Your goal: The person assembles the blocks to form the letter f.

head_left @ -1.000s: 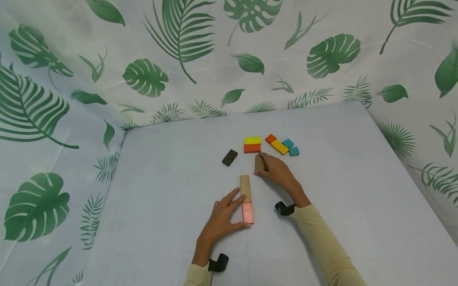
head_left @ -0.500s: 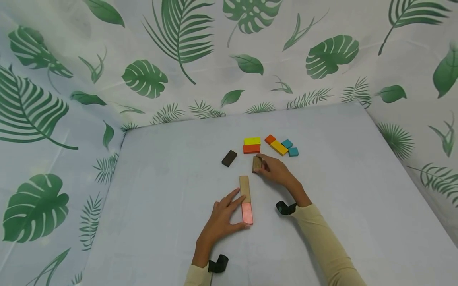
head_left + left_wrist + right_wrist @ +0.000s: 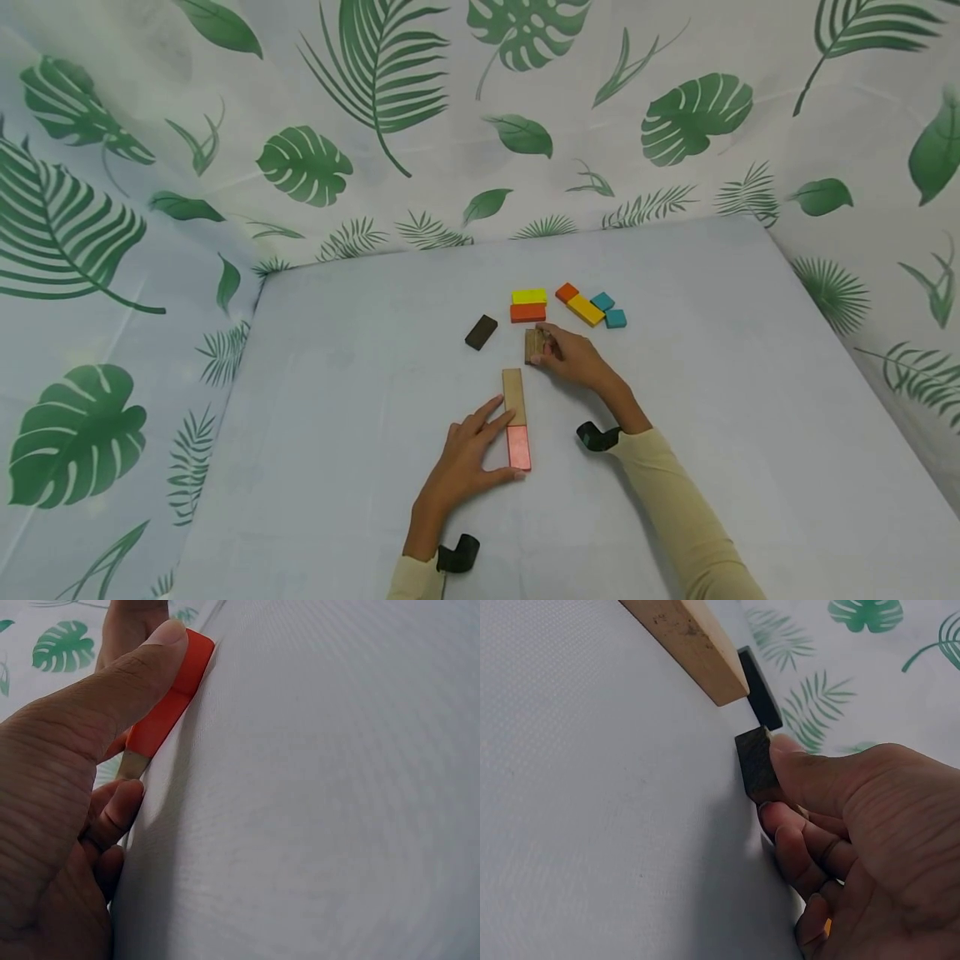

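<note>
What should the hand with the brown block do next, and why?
I'd probably have the right hand slide the brown block left, against the far end of the tan block. The pink block lies end to end with it, the left hand touches both, and the brown block sits just apart, so this might make the row longer.

From where I'm standing I can't read a single word, number, brand or sign. Nothing is legible on the coloured blocks [image 3: 586, 311] towards twelve and one o'clock of the worktop [image 3: 360, 375], nor on the black wrist devices [image 3: 459, 553], one near six o'clock and one between four and five. The pale wooden block [image 3: 684, 643], at twelve in the right wrist view, has dark specks, but no letters I can make out.
</note>
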Demonstrator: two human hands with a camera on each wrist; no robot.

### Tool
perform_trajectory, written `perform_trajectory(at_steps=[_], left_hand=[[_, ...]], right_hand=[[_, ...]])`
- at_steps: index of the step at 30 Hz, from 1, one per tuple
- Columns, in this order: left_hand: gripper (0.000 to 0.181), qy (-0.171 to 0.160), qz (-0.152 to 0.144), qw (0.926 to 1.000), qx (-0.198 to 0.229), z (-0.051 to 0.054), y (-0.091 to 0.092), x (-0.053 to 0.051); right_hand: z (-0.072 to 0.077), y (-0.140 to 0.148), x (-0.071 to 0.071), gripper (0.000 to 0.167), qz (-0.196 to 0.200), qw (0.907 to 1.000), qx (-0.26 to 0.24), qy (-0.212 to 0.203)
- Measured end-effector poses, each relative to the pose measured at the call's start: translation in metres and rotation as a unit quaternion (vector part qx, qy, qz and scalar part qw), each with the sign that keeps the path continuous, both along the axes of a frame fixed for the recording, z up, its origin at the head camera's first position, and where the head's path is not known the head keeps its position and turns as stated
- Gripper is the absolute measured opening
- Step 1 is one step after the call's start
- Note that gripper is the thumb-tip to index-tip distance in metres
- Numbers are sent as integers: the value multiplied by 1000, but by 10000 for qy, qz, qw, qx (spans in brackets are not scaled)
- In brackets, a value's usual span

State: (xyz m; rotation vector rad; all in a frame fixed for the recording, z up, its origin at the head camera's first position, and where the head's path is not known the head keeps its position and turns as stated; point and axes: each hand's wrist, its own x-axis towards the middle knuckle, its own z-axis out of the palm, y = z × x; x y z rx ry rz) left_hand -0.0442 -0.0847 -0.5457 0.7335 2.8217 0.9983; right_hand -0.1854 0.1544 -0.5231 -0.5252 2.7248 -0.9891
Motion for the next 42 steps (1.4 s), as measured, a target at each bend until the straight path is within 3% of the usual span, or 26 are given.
perform_trajectory(at_steps=[8,14,42], left_hand=[[86,-249,46,9996,-97,1,1,0],[87,-113,35,9999,-118,1,1,0],[86,-208,24,9997,-114,0,0,-1]], right_hand=[[1,2,-2,62,118,9996,-260,-77],[-7,0,-6,61,115,9991,-413,11],[-4,-25,-8,53,419,9989,-51,226]])
